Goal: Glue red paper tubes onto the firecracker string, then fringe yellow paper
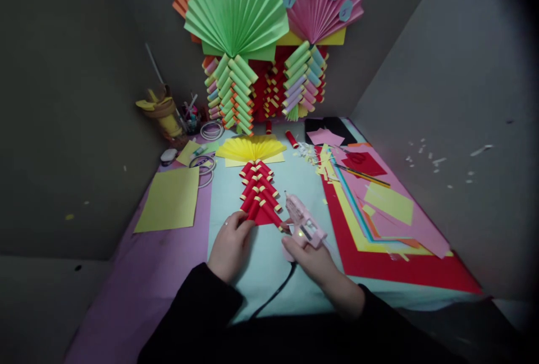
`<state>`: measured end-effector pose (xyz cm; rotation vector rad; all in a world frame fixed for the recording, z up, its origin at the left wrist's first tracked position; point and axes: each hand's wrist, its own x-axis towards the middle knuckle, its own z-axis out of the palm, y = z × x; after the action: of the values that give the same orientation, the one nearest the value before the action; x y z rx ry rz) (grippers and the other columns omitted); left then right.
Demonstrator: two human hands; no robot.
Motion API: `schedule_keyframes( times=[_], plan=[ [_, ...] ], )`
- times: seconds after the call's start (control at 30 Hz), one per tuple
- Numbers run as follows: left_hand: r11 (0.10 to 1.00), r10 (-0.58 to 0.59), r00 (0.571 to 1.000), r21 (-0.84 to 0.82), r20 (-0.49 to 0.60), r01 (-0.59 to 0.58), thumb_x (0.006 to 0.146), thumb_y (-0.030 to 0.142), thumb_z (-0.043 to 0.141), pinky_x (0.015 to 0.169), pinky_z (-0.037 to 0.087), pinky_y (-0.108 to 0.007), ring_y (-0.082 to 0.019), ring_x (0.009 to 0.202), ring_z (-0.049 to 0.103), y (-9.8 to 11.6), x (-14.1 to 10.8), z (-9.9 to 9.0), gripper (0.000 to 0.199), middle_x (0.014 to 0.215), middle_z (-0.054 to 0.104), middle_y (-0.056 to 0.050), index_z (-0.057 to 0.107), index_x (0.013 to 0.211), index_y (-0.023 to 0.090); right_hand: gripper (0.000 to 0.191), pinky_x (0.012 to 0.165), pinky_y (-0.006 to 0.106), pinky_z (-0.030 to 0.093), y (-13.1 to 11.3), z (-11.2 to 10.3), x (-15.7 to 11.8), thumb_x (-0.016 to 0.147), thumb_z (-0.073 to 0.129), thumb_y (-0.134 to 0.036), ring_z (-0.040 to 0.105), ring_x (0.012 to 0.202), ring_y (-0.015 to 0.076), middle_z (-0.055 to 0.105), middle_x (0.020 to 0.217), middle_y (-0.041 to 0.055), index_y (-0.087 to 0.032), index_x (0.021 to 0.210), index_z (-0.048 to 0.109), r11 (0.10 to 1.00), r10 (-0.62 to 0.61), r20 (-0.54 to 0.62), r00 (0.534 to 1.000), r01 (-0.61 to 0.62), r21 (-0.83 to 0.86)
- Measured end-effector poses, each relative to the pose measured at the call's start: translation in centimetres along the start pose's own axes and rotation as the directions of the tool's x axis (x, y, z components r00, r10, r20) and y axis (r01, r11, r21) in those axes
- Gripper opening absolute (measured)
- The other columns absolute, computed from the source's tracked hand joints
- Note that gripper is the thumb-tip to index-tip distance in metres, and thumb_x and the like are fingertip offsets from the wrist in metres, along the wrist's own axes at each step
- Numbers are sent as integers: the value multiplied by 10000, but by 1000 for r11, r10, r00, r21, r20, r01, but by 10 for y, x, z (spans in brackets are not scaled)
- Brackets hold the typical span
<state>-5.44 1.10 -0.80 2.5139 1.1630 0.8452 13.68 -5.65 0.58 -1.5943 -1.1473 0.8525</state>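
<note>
My right hand [314, 263] is wrapped round a pink hot glue gun [303, 221], its nozzle pointing up and away and its black cord trailing toward me. At the lower left end of a paper firecracker string, my left hand [231, 243] has its fingers closed at a red paper roll [253, 208] with yellow ends. The string's slanted red rolls form two columns on a red paper strip [264, 217]. Above them lies a pleated yellow paper fan [251, 148] on a pale yellow sheet. My left fingertips are partly hidden.
Stacked coloured paper [396, 274] lies at the right with scissors [357, 157], pencils [368, 176] and paper scraps [326, 164]. A yellow sheet [168, 200] and tape rings [202, 165] lie left. Finished fan decorations [236, 10] hang behind. Loose red rolls [291, 139] lie at the back.
</note>
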Motion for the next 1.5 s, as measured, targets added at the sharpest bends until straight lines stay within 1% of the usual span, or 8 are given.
schedule_keyframes(
  times=[0.23,0.4,0.7,0.93,1.1,1.27,1.4,1.5],
  plan=[
    [1000,-6,1000,-26,-27,5,893,130,484,836,531,-408,-224,994,585,-2,-2,2,184,1088,563,-126,629,1002,160,341,1029,461,438,-5,-4,-2,743,604,-296,639,1071,266,712,1080,85,-209,1065,676,1000,-27,178,984,29,-9],
    [999,-51,995,-8,-86,50,897,154,492,810,542,-372,-204,944,603,-1,-3,1,150,1051,578,-108,632,948,168,365,1049,456,419,-2,-2,0,747,612,-282,617,1115,263,687,1143,95,-206,1100,661,999,-50,131,990,49,10],
    [997,-33,998,68,-62,37,891,146,503,831,533,-396,-225,972,589,-1,-4,1,160,1066,587,-108,647,956,167,378,1054,492,401,1,1,2,785,583,-335,592,1148,282,677,1150,113,-199,1131,651,999,-40,155,987,36,24],
    [999,-36,995,16,-89,38,884,144,516,790,524,-385,-217,910,570,0,-4,-1,144,993,590,-108,656,918,156,371,1055,472,398,9,-1,2,788,591,-290,583,1147,270,662,1161,111,-205,1149,615,996,-87,138,987,86,10],
    [1000,-16,996,18,-84,17,875,123,518,809,524,-387,-222,939,570,-1,-3,2,153,1020,586,-108,654,933,160,348,1054,482,398,5,-2,1,760,611,-290,573,1164,280,653,1176,111,-212,1099,609,996,-86,182,979,83,23],
    [999,-3,996,41,-86,7,871,108,520,823,522,-385,-227,964,571,-4,-1,5,167,1043,587,-109,652,962,155,347,1066,487,384,3,-2,-1,756,615,-326,555,1184,294,652,1166,115,-208,1082,619,996,-93,143,985,94,-2],
    [999,-2,996,40,-86,5,874,112,517,824,520,-381,-223,961,570,-3,-2,5,171,1041,590,-105,653,967,159,367,1039,460,419,9,0,-2,774,612,-356,594,1126,282,656,1176,120,-201,1107,620,997,-74,119,990,76,-9],
    [999,-17,994,29,-105,20,876,120,514,803,520,-376,-217,927,568,-2,-3,2,159,1011,593,-101,653,942,161,396,1053,458,404,8,2,-1,754,636,-358,573,1162,286,651,1199,122,-202,1118,623,998,-67,122,990,67,1]
  ],
)
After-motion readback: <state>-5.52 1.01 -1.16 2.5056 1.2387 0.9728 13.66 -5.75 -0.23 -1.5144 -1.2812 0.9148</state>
